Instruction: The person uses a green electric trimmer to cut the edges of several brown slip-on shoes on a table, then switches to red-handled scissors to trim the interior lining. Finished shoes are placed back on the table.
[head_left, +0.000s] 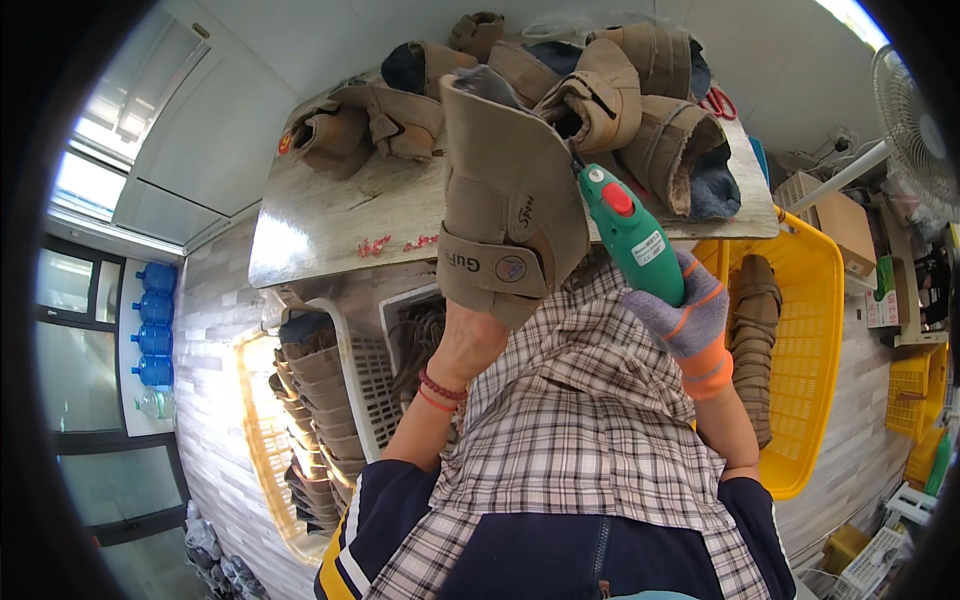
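Room furnishings around a pale, worn worktable (325, 222)
Well left of the worktable, blue water-cooler jugs (153, 308) stand in a column by a dark-framed glass door (80, 372). Red-handled scissors (724, 103) lie at its far right corner. Off its right side are a white-armed caged fan (910, 130), a cardboard box (846, 232) and, farther out and nearer the viewer, a small yellow slotted crate (905, 392).

The tan shoe upper (500, 185) looks matt and suede-like. The green power tool (628, 228) is smooth plastic with a slight sheen. The glove (690, 325) on the right is knitted cloth; the plaid garment (570, 440) is matt, creased cloth. The scuffed tabletop (310, 235) resembles wood, shiny at left. Far left, blue jugs (155, 308) are glossy, translucent plastic.
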